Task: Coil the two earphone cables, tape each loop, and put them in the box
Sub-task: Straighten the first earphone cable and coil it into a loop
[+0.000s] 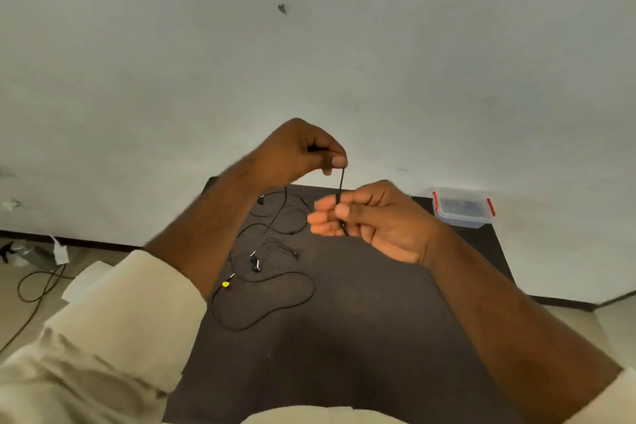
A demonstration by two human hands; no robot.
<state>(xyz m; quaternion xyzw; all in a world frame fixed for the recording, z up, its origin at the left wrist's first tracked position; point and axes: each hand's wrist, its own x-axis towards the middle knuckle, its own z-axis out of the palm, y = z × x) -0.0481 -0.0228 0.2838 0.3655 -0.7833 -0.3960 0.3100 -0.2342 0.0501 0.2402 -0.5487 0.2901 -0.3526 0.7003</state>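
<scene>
a dark brown table [361,337] stands against a pale, scuffed wall [309,62] that bears a small dark mark [282,9]. on the tan floor at the left a black cord [32,289] loops beside crumpled white paper scraps [60,249] and a flat pale sheet [86,280].

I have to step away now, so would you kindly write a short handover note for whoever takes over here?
Left hand: raised, pinching the top end of a black strip, probably tape.
Right hand: pinching the strip's lower end; the strip is stretched between both hands above the table.
Earphone cables: both lie loose and uncoiled on the table, under the hands.
Box: clear, red latches, at the table's far right corner; lid state unclear.
Done: nothing coiled, taped or boxed.
Left: coil each cable, tape each loop, put both in the box.
</scene>
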